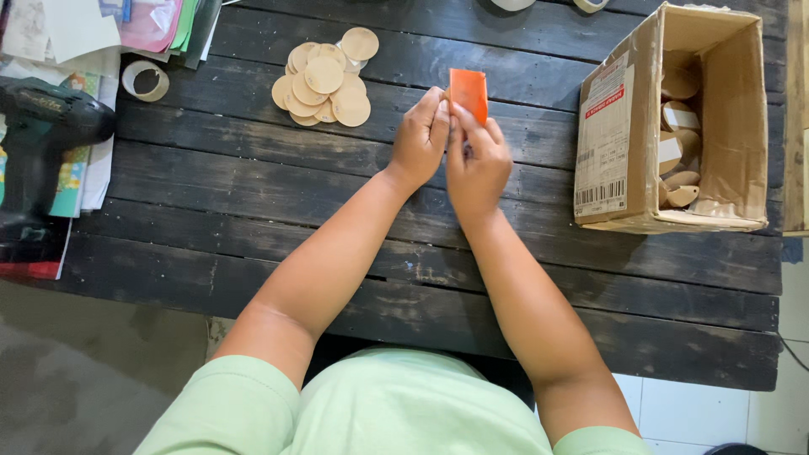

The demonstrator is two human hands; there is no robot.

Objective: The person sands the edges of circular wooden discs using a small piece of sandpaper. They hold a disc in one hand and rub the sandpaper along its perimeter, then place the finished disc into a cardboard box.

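Both hands meet over the middle of a dark wooden plank table point(253, 194). A small orange rectangular piece point(468, 91) stands up between the fingertips. My left hand point(419, 139) pinches its lower left edge. My right hand point(477, 164) grips its lower right side, fingers closed around it. To the left of the hands lies a pile of several round, thin wooden discs point(324, 82).
An open cardboard box point(619, 143) with wooden pieces inside stands at the right. A dark green power drill point(38, 139) rests on papers at the left edge. A tape roll point(145, 81) lies near coloured papers point(152, 24) at the back left.
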